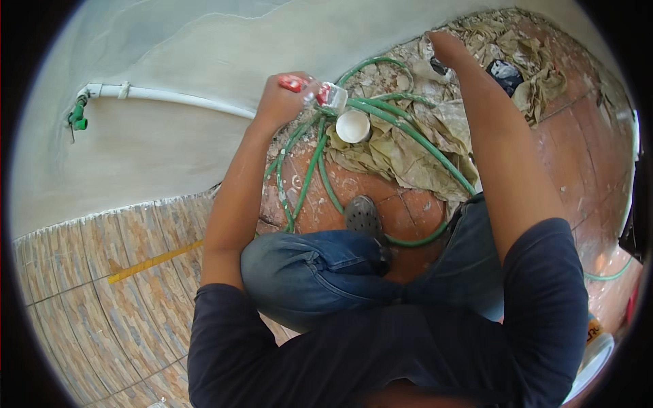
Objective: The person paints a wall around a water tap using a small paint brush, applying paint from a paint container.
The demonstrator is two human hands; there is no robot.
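Observation:
A paintbrush with a red handle (292, 83) is gripped in my left hand (280, 102), close to the wall. Its bristle end, smeared white, points right over the green hose (381, 105). Just below the bristles stands a small white cup (353, 127), pale inside. My right hand (449, 49) is farther off to the right, low by the wall over the littered floor. Its fingers look curled in, and whatever they may hold is hidden. Below it are a whitish crumpled piece (435, 71) and the crumpled drop cloth (408, 160).
A white pipe (177, 97) with a green tap (79, 119) runs along the wall (136, 163). A yellow strip (156, 262) crosses patterned tiles at left. A black plastic bag (505, 76) lies among debris. Part of a bucket (595, 364) shows at lower right.

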